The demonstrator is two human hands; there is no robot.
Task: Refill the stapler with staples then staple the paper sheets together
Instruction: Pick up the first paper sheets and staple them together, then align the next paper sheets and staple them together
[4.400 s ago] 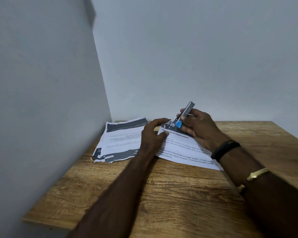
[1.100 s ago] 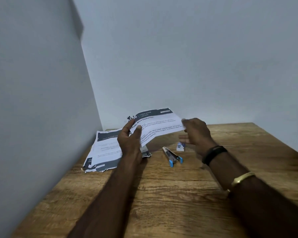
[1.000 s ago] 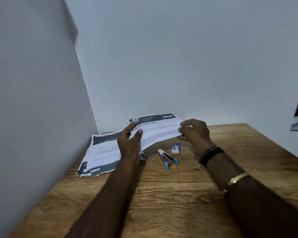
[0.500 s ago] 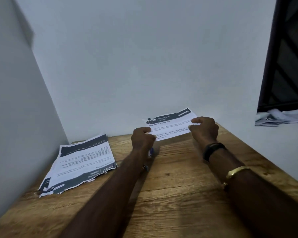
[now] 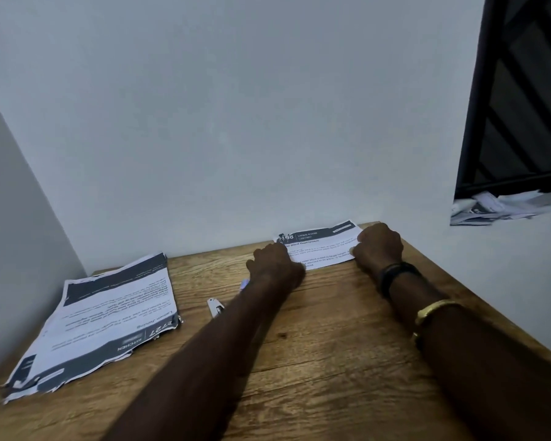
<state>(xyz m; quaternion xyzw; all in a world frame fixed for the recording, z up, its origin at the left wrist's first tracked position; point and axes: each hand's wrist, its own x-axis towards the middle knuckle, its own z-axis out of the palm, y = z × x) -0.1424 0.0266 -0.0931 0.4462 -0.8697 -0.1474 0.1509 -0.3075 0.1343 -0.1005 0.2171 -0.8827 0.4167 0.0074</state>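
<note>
Both curled: left hand [image 5: 275,265] and right hand [image 5: 379,246] each pinch an edge of the printed sheets [image 5: 323,246], now lowered to the far right of the table [image 5: 315,361] by the wall [image 5: 268,122]. A second ago they were held raised mid-table. The stapler [image 5: 215,307] is left lying beside the left forearm, so this set is judged stapled and being put aside. A paper pile [image 5: 109,316] lies left; a dark window frame [image 5: 522,106] is seen right.
</note>
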